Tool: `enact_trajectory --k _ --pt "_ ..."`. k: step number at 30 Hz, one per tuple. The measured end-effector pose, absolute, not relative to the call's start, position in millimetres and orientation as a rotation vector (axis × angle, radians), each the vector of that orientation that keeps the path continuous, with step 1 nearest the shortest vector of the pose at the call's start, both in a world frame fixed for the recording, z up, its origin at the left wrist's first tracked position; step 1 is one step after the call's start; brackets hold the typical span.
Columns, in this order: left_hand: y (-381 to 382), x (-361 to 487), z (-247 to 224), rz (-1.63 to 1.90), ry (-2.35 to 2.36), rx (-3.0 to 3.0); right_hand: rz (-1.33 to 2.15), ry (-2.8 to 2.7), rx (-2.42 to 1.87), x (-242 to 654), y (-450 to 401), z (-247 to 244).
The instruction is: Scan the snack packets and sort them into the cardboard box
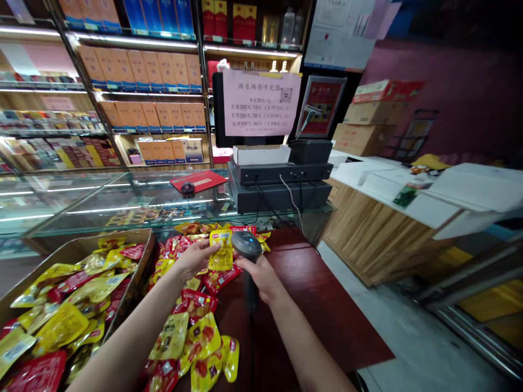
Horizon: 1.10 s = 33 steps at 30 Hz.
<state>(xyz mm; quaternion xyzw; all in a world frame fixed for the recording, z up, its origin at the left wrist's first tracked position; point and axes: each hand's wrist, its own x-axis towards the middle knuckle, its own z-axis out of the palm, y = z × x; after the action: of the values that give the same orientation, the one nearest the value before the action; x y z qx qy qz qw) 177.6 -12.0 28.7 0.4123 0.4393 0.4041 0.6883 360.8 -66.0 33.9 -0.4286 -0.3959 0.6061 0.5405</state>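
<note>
My left hand (195, 259) pinches a small yellow snack packet (221, 250) by its left edge and holds it up, its printed face toward me. Close beside it on the right, my right hand (261, 276) is wrapped round a dark handheld barcode scanner (247, 244). A small blue light shows on top of the scanner's head, and its handle hangs down below my fingers. Under and around my left arm lie many loose red and yellow packets (204, 336) on the dark red table (310, 299).
An open cardboard box (147, 245) full of similar packets stands at the left. Behind the table is a glass counter (93, 198) with a mouse (187, 188) and a monitor (219, 109) bearing a paper sign. A wooden counter (359, 228) stands at the right.
</note>
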Motion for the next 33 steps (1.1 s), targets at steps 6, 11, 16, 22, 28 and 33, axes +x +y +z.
enact_trajectory --k 6,11,16,22,28,33 --pt "18.1 177.1 12.6 0.897 1.093 1.031 1.512 -0.956 -1.022 356.1 -69.4 41.4" --pt "24.7 182.1 10.9 0.815 1.152 1.103 1.561 -0.983 -1.082 351.1 -65.8 38.1" --pt "24.4 185.3 12.9 0.783 1.146 1.145 1.548 -1.01 -1.099 349.8 -65.0 39.9" --pt "20.8 187.4 20.9 0.794 1.117 1.115 1.534 -0.987 -1.086 350.1 -65.7 41.3" --pt "7.7 188.7 32.6 0.719 1.065 1.014 1.423 -0.842 -1.109 361.4 -57.6 37.1" --pt "0.3 169.9 48.4 0.605 0.857 0.761 1.986 -0.58 -0.836 378.5 -43.7 43.6"
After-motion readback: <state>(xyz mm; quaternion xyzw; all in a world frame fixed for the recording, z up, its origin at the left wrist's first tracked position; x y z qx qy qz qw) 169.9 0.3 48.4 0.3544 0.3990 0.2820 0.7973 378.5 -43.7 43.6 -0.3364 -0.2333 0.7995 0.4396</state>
